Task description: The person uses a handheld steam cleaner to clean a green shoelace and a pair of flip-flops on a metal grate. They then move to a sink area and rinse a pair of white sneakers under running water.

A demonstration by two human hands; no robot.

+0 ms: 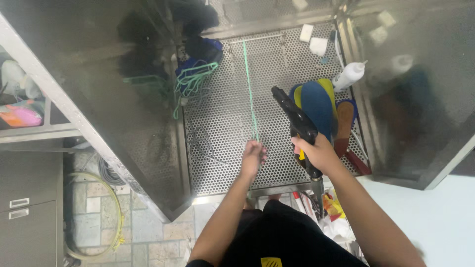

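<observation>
Pinching a thin green lace (250, 94), the left hand (254, 156) has its grip closed around the lace's near end, fingers curled tight. The lace runs taut from that hand straight away over the perforated metal floor (222, 123) of a steel wash cabinet, up to a thin rail (257, 38) at the back. The right hand (319, 153) has its grip closed on the handle of a black spray gun (296, 122), whose barrel points away and to the left, its tip close beside the stretched lace but apart from it. A yellow trigger part shows under the fingers.

Just right of the gun, several shoe insoles (319, 106) in blue, yellow and brown lie stacked on the perforated floor. Beyond them a white squeeze bottle (349, 75) lies on its side, near 2 pale sponge blocks (313, 39). At the back left corner a bundle of green laces (190, 81) hangs over dark blue cloth (205, 48). Shiny steel walls (99, 74) enclose the space on both sides. Outside the cabinet on the left, a yellow hose (118, 217) coils on the tiled floor (99, 217).
</observation>
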